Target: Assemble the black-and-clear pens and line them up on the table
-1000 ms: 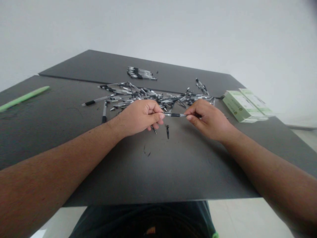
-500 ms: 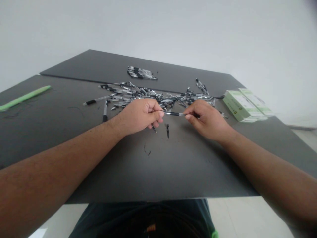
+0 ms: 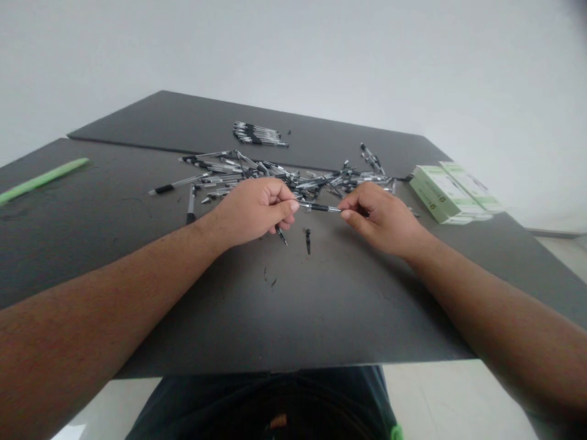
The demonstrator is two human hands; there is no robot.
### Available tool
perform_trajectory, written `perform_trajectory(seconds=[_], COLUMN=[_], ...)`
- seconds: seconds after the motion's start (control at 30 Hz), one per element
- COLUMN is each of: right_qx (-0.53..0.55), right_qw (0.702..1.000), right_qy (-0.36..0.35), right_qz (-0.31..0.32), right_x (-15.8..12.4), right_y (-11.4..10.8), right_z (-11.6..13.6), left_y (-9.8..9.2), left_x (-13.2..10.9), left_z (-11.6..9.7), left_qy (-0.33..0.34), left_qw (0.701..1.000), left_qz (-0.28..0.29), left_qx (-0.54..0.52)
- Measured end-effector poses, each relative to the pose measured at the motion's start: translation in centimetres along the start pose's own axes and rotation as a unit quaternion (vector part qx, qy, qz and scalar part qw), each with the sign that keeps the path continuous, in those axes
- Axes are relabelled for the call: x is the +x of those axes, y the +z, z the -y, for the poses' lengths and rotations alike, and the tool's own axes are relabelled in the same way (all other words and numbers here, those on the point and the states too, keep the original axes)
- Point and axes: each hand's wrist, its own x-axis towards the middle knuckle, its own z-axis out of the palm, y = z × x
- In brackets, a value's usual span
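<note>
A clear pen with a black grip [image 3: 320,208] is stretched level between my two hands above the dark table. My left hand [image 3: 259,211] pinches its left end with thumb and fingers. At the other end, the fingertips of my right hand [image 3: 378,215] are closed on the pen's tip end; what small part they cover is hidden. Below my left fingers a dark, pointed pen tip [image 3: 281,236] shows; I cannot tell whether that hand holds it too. A small black cap-like piece [image 3: 308,241] lies on the table below the pen.
Beyond my hands spreads a loose heap of pens and parts [image 3: 270,173]. Farther back lies a neat row of pens [image 3: 259,134]. Green-and-white boxes [image 3: 447,195] stand at the right, and a long green strip [image 3: 43,180] lies at the left.
The pen's black grip has shifted slightly left, and more of the silvery section shows by my right fingers. Both hands keep their pinch. The whole view has shifted slightly.
</note>
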Motion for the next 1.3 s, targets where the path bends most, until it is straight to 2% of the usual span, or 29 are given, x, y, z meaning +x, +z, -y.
perform_trajectory(seconds=[0.53, 0.87, 0.97, 1.13, 1.3], right_qx=[0.001, 0.001, -0.006, -0.042, -0.103], right_qw=[1.000, 1.000, 1.000, 0.997, 0.990], right_qy=[0.018, 0.010, 0.019, 0.055, 0.081], right_qz=[-0.001, 0.003, 0.001, -0.029, -0.050], right_x=[-0.1, -0.1, -0.2, -0.4, 0.1], right_y=[-0.2, 0.0, -0.1, -0.6, -1.6], right_z=[0.0, -0.5, -1.1, -2.7, -4.6], left_y=[-0.3, 0.1, 0.3, 0.5, 0.8], left_x=[0.1, 0.0, 0.0, -0.2, -0.3], left_z=[0.0, 0.5, 0.7, 0.9, 0.9], left_qy=[0.002, -0.001, 0.022, 0.102, 0.146], left_qw=[1.000, 1.000, 0.998, 0.982, 0.977], left_qz=[-0.020, -0.007, -0.035, -0.092, -0.046], left_qx=[0.001, 0.005, 0.039, 0.128, 0.148])
